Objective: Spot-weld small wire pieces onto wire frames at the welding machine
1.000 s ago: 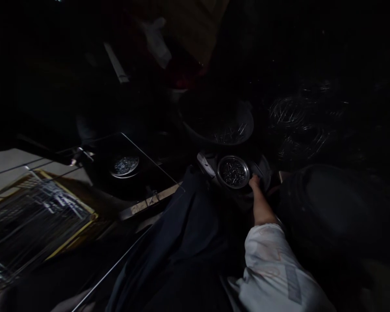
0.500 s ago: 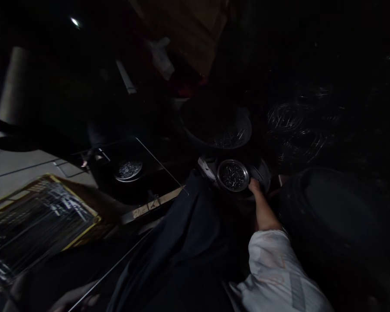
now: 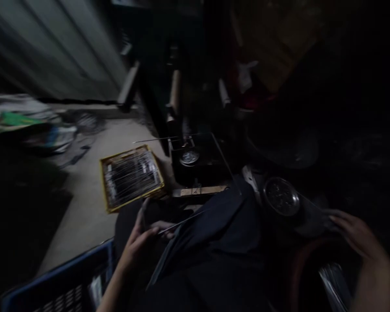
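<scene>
My left hand [image 3: 146, 236] is closed on a thin metal rod [image 3: 180, 224], which slants up and right over the dark blue cloth on my lap. On the right, my right hand [image 3: 354, 229] is blurred, its fingers stretched out toward a dark grey surface [image 3: 312, 216]; nothing shows in them. Beside that surface stands a round metal bowl [image 3: 281, 196] with small shiny pieces in it. Below the right hand is a reddish bucket [image 3: 300, 268] holding shiny strips or rods.
A yellow crate [image 3: 104, 186] full of thin rods stands on the floor ahead left. A small dish of metal bits [image 3: 189, 157] sits by a dark machine with a wooden bar [image 3: 211, 190]. At lower left is a blue crate [image 3: 58, 277]. A dim basin [image 3: 286, 158] stands behind the bowl.
The view has swung left, bringing the wall and floor into sight. My right hand has left the bowl's rim and moved back right, over the bucket. My left hand and its rod show more fully.
</scene>
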The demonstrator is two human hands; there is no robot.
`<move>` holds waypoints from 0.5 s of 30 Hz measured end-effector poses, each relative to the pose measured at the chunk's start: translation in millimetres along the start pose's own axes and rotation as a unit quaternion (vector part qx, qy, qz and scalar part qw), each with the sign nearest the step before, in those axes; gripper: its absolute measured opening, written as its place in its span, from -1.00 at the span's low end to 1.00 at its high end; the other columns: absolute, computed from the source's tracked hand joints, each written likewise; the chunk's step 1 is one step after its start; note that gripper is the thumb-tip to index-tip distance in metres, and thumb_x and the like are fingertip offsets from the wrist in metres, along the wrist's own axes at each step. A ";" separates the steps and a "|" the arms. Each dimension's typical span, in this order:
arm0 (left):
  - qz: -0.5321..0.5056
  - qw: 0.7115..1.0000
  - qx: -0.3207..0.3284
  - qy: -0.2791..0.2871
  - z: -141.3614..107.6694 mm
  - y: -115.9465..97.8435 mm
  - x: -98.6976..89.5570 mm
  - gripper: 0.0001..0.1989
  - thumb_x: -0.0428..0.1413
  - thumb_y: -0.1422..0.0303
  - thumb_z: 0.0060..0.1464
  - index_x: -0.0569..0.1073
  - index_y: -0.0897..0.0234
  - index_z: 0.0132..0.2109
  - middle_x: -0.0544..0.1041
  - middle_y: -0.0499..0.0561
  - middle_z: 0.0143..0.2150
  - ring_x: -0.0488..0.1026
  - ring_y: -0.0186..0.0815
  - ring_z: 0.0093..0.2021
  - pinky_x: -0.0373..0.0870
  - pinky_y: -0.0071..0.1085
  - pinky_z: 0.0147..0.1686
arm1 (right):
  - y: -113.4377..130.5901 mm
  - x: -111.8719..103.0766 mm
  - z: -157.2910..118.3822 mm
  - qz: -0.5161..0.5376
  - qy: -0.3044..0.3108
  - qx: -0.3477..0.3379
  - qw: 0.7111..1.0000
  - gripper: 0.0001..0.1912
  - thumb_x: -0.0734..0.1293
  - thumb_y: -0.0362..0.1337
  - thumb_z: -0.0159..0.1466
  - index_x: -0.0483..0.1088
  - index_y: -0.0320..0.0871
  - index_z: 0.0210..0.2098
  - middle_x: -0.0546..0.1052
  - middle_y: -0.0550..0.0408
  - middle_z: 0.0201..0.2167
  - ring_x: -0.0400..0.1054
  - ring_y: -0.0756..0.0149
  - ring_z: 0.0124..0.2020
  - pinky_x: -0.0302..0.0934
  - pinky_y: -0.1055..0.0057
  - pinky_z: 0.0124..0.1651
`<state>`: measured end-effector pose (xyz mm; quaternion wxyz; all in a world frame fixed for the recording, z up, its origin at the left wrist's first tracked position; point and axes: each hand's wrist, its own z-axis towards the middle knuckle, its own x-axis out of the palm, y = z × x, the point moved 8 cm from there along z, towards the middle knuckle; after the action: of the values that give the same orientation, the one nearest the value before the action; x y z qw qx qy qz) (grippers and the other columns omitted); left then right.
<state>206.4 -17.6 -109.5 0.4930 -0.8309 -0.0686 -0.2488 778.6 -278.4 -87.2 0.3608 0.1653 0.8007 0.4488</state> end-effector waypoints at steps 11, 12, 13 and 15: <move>0.029 0.991 0.071 0.111 0.5 -12.0 -5.9 -0.03 0.11 0.43 0.12 -0.41 0.16 0.42 0.65 0.16 -0.26 0.57 -0.20 -0.39 0.44 -0.29 -0.27 | 196.8 307.7 -115.0 -0.055 0.389 -0.373 0.841 -0.59 0.35 -0.17 0.31 0.41 -0.03 0.14 0.49 -0.02 0.08 0.36 0.08 0.11 0.25 0.09 0.19; 0.028 0.991 0.070 0.109 0.0 -11.8 -8.1 -0.04 0.11 0.43 0.12 -0.39 0.15 0.42 0.65 0.15 -0.26 0.57 -0.20 -0.39 0.44 -0.28 -0.26 | 197.3 332.1 -119.1 -0.106 0.400 -0.406 0.815 -0.54 0.35 -0.21 0.32 0.34 -0.02 0.20 0.44 -0.02 0.13 0.31 0.09 0.17 0.18 0.05 0.24; 0.026 0.991 0.070 0.108 -0.6 -11.7 -10.5 -0.04 0.11 0.43 0.12 -0.38 0.15 0.42 0.65 0.14 -0.26 0.57 -0.20 -0.39 0.44 -0.27 -0.25 | 195.0 352.6 -122.9 -0.157 0.401 -0.440 0.788 -0.48 0.35 -0.26 0.32 0.27 -0.01 0.25 0.40 -0.01 0.17 0.26 0.10 0.21 0.11 0.00 0.28; 0.016 0.992 0.069 0.102 -1.4 -11.6 -16.9 -0.04 0.13 0.42 0.12 -0.37 0.13 0.42 0.65 0.12 -0.27 0.57 -0.19 -0.39 0.44 -0.27 -0.25 | 187.1 382.1 -130.4 -0.241 0.380 -0.502 0.739 -0.38 0.34 -0.35 0.31 0.15 0.00 0.32 0.36 -0.03 0.20 0.18 0.10 0.26 0.02 -0.09 0.30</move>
<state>187.1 -10.7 -108.0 0.5572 -0.7663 -0.0216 -0.3191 411.1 -30.1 -50.6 0.1537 -0.4223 0.5433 0.7092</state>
